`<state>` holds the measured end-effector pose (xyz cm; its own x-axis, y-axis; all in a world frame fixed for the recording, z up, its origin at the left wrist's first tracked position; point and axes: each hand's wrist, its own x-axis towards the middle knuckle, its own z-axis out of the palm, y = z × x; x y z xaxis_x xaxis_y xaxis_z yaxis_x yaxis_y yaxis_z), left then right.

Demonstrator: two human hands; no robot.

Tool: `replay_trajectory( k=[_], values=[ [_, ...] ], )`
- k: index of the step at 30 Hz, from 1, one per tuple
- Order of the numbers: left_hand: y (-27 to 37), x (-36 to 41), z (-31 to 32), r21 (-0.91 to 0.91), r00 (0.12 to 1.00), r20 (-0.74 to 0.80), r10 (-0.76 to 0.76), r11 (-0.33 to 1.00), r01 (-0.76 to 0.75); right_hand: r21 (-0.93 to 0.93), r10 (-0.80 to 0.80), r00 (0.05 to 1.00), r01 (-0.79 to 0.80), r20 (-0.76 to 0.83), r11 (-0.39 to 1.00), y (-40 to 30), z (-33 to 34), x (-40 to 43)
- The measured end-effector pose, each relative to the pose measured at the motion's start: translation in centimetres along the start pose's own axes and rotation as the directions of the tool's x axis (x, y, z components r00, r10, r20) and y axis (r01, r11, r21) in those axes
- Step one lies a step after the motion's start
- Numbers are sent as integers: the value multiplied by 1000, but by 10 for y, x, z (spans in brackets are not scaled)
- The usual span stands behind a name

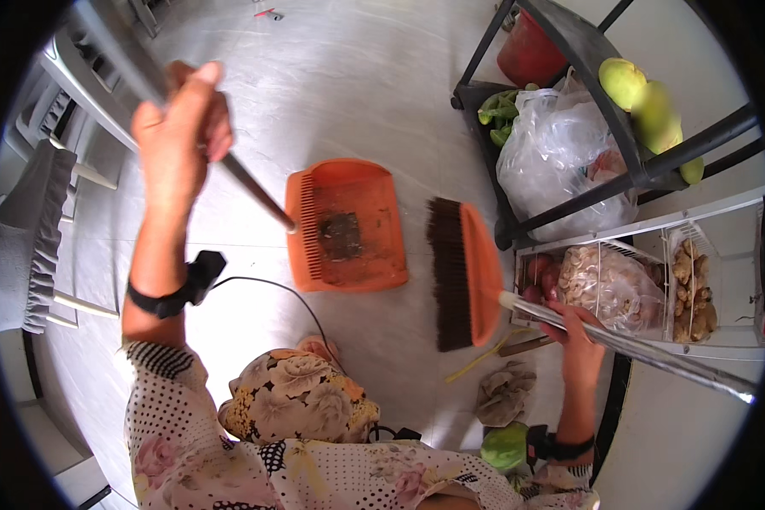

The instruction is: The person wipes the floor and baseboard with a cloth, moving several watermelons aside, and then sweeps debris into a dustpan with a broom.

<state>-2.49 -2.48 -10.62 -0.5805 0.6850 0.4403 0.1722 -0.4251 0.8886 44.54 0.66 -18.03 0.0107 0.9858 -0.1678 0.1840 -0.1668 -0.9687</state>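
My left hand [182, 118] grips the dark pole handle [255, 188] of an orange plastic dustpan [370, 223]. The dustpan lies on the floor, a comb of teeth along its handle side and dark grime on its bed. Lower right, my right hand [574, 335] is closed around the silvery handle [656, 350] of a broom. The broom's orange head [484, 274] has dark brown bristles [449, 274] that face the dustpan, with a strip of floor between the two.
At right stands a black rack [535, 220] with a plastic bag [554, 153], green vegetables and a red bucket [529, 51]. White baskets [666, 293] hold ginger and a bagged food. A watermelon [505, 445] and crumpled bag [507, 392] lie near my right arm. Covered chairs [29, 236] line the left.
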Motion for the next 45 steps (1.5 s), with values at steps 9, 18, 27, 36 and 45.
replay_trajectory(
  k=[9,18,27,36,45],
  values=[
    [18,-15,-26,-12,997,60,-57,998,58,-224,127,988,-143,-85,964,34,-17,-44],
    [2,-31,-32,13,1000,17,2,1000,-2,27,15,974,-22,226,999,46,90,5],
    [52,-35,-95,143,995,-99,6,990,9,-157,-46,998,53,48,986,4,76,62],
    [25,-50,-83,77,967,-253,-28,996,49,-122,-72,849,158,524,980,31,208,40],
    [52,-28,-121,120,870,-434,233,972,-200,-304,-47,984,98,173,948,-76,111,20]
  ],
)
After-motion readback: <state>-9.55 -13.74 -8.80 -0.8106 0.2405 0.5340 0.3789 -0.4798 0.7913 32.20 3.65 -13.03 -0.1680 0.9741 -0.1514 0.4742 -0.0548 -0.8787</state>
